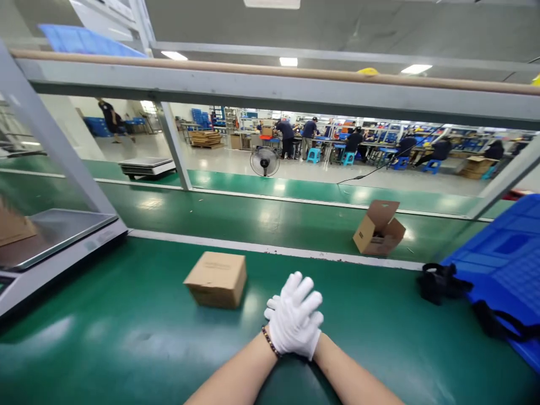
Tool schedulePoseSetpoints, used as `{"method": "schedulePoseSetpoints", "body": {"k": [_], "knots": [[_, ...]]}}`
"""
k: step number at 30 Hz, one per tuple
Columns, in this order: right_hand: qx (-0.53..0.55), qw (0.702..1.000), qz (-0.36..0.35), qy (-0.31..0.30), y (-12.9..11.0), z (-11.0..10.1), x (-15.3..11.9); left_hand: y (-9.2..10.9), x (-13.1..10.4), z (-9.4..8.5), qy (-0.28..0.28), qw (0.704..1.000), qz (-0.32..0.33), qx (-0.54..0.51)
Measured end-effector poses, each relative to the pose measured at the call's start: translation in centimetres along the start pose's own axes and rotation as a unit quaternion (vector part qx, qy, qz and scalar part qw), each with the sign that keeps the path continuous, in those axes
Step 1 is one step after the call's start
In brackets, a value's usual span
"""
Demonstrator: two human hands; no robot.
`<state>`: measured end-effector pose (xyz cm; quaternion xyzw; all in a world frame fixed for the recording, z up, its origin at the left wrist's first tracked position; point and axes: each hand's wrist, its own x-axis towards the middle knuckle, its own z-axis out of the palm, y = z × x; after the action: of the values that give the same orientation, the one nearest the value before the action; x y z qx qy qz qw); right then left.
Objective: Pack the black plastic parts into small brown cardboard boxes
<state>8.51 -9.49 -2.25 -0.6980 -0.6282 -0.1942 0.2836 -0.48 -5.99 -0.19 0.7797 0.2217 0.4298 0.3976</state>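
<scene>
Both my hands wear white gloves and lie crossed over the green tabletop (139,349). My left hand (296,315), with a beaded bracelet at its wrist, is on top, its fingers stretched and spread. Beneath it is my right hand (271,307), mostly hidden; a few straight fingertips stick out on the left. Neither hand visibly holds anything. Left of them, a short way off, a closed brown cardboard box (217,280) sits on the tabletop.
An open cardboard box (378,228) stands beyond the white table edge strip. On the right are a blue plastic crate (502,259) and black straps (442,283). A metal-topped scale (67,233) with a blurred box is at left. Grey frame bars (270,84) cross ahead; people work behind.
</scene>
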Motion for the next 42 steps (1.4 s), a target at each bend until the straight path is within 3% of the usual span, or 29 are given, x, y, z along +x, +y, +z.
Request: {"method": "schedulePoseSetpoints", "body": {"k": [3, 6, 11, 13, 16, 19, 21, 24, 27, 31, 35, 38, 42], "knots": [[-0.047, 0.995, 0.01, -0.088, 3.3, -1.0, 1.9, -1.2, 1.8, -1.2, 0.068, 0.99, 0.085, 0.087], [-0.095, 0.985, 0.07, -0.124, 10.8, -3.9, 3.0, -2.4, 2.9, -1.4, 0.137, 0.955, 0.168, 0.202], [-0.223, 0.919, 0.263, -0.193, 24.0, -11.1, 1.6, -3.2, 3.3, -0.4, 0.132, 0.934, 0.199, 0.266], [-0.247, 0.898, 0.292, -0.215, 27.4, -13.5, 0.5, -3.2, 3.3, -0.2, 0.127, 0.936, 0.192, 0.268], [-0.234, 0.904, 0.26, -0.246, 29.9, -15.7, -0.6, -3.3, 3.3, -0.2, 0.125, 0.94, 0.177, 0.262], [-0.205, 0.923, 0.22, -0.24, 30.0, -16.0, 0.3, -3.5, 3.4, -0.1, 0.113, 0.948, 0.158, 0.253], [-0.185, 0.94, 0.2, -0.204, 29.0, -15.4, 2.3, -3.6, 3.4, 0.0, 0.103, 0.95, 0.156, 0.249], [-0.16, 0.959, 0.188, -0.143, 27.2, -13.7, 7.5, -3.5, 3.4, -0.1, 0.098, 0.948, 0.164, 0.254], [-0.134, 0.964, 0.19, -0.131, 25.6, -10.9, 13.6, -3.4, 3.4, -0.3, 0.102, 0.943, 0.17, 0.266], [-0.106, 0.957, 0.187, -0.194, 23.9, -6.4, 19.4, -3.2, 3.3, -0.3, 0.103, 0.941, 0.171, 0.275], [-0.094, 0.923, 0.173, -0.332, 22.3, -3.4, 21.8, -3.2, 3.2, 0.0, 0.098, 0.946, 0.159, 0.266], [-0.127, 0.9, 0.175, -0.379, 21.3, -3.1, 22.5, -3.2, 3.3, 0.2, 0.087, 0.951, 0.15, 0.254], [-0.181, 0.895, 0.183, -0.365, 20.7, -4.2, 22.4, -3.1, 3.4, 0.3, 0.09, 0.954, 0.142, 0.247]]}}
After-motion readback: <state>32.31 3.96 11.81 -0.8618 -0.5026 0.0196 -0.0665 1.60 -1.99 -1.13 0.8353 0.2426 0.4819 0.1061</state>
